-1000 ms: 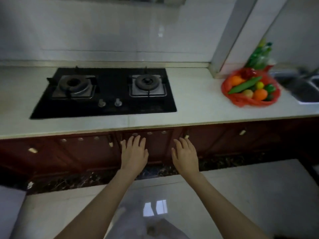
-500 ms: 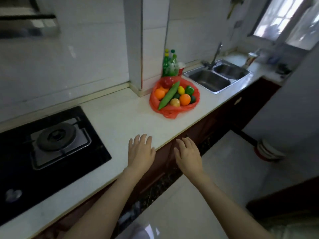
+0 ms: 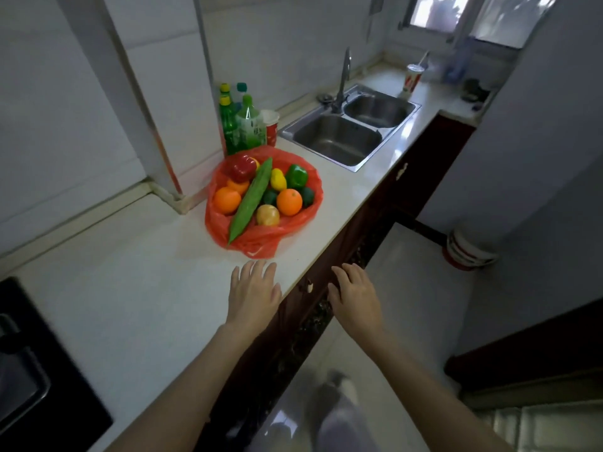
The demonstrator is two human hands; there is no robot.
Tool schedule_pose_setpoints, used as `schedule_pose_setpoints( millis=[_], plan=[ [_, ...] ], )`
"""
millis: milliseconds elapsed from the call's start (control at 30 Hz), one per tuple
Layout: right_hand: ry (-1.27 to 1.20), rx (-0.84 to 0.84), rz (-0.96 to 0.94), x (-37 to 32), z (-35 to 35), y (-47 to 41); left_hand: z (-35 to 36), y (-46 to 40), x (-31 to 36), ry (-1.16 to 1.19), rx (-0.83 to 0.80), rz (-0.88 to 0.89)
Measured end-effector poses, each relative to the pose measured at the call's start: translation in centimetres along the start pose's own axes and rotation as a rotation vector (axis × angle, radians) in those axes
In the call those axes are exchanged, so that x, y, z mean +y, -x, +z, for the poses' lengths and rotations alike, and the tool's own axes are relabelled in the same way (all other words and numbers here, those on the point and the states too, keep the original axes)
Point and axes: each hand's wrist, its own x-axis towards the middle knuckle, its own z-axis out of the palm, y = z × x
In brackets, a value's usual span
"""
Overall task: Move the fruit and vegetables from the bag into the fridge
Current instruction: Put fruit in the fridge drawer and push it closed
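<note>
Your hands reach toward the bag, both empty.
Your left hand (image 3: 254, 290) hovers flat over the surface (image 3: 137, 288); right hand (image 3: 354, 293) beyond its edge; red bag (image 3: 261, 239) holds what look like oranges.

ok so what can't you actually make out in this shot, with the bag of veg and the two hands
Head view only:
- Fridge: not in frame at all.
- Red plastic bag: the long green cucumber and the two oranges on top hide whatever lies beneath.
- Dark green round items: half buried, kind unclear.
- Black gas hob: cut off by the left edge.
- Green drink bottles: labels too small to read.
- Left hand and right hand: palms face down, so contact with the counter is unclear.
</note>
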Motion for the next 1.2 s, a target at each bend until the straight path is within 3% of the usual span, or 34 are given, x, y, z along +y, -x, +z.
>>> schedule_pose_setpoints(
  millis=[267,433,767,1200],
  plan=[
    [-0.02,0.026,-0.227,7.2,-0.9,-13.0,2.6,-10.0,5.0,0.043,0.02,-0.214],
    [-0.019,-0.095,-0.324,8.7,0.1,-19.7,3.7,-13.7,5.5,0.032,0.018,-0.34],
    [-0.09,-0.181,-0.47,5.7,2.6,-29.2,3.9,-19.2,0.7,0.045,0.093,-0.495],
    [-0.057,-0.333,-0.616,1.9,5.9,-36.2,5.2,-20.3,-2.0,0.032,0.092,-0.658]
  ],
)
